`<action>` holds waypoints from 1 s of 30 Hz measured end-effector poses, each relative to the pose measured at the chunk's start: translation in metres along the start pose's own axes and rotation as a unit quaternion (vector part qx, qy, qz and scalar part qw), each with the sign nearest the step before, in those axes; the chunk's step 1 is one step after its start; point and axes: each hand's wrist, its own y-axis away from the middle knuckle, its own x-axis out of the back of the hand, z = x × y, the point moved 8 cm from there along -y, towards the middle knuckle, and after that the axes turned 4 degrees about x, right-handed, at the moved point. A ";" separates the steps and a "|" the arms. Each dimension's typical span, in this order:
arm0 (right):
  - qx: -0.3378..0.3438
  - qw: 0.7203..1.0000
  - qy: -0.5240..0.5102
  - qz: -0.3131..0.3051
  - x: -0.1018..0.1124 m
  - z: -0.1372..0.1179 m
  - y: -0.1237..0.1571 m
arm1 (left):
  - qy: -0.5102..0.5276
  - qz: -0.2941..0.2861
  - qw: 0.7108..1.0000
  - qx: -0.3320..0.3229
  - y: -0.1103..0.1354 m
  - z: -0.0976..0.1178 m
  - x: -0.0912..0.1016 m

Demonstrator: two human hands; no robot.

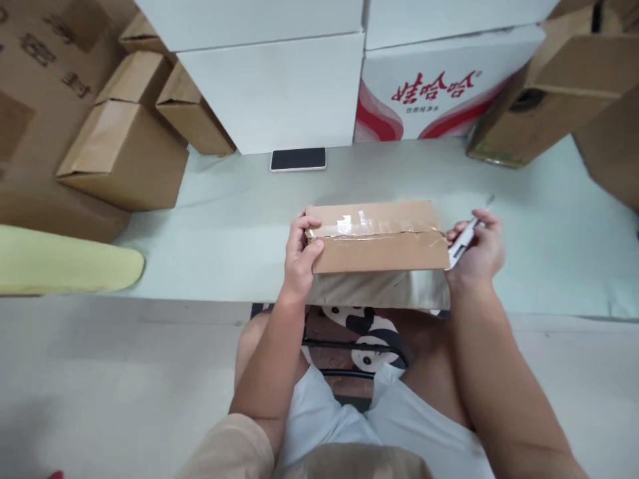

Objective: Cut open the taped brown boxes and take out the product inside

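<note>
Right now L hand (299, 256) grips left end of taped brown cardboard box (379, 239) at near edge of pale green table (224, 226); R hand (479, 249) closed round small white cutter (462, 243) touching box's right end.

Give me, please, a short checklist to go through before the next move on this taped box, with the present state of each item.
1. Left hand holds the cardboard box at its left end: ok.
2. Right hand holds the box cutter at the box's right end: ok.
3. Blade out or retracted: cannot tell, too small to see.
4. Clear tape along the top seam looks unbroken: ok.
5. Left fingers off the tape line: not ok, they curl over the top at the seam.
6. Phone on the table lies apart from the box: ok.
</note>
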 end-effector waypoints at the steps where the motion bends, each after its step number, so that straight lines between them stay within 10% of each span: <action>1: 0.014 1.000 -0.022 0.017 0.007 -0.006 -0.002 | -0.007 -0.005 1.000 -0.009 0.000 0.001 -0.001; 7: 0.092 0.984 -0.143 0.055 0.035 -0.071 0.001 | -0.044 -0.012 0.997 -0.067 -0.001 0.006 -0.003; 14: 0.187 0.951 -0.170 -0.176 -0.061 -0.182 0.040 | -0.049 -0.027 0.996 -0.075 0.001 0.006 -0.005; 19: 0.197 0.935 0.013 -0.296 -0.112 -0.168 0.065 | -0.053 -0.045 0.996 -0.060 0.003 0.007 -0.005; 30: 0.214 0.918 0.172 -0.287 -0.124 -0.157 0.068 | -0.065 -0.025 0.997 -0.046 0.005 0.005 -0.004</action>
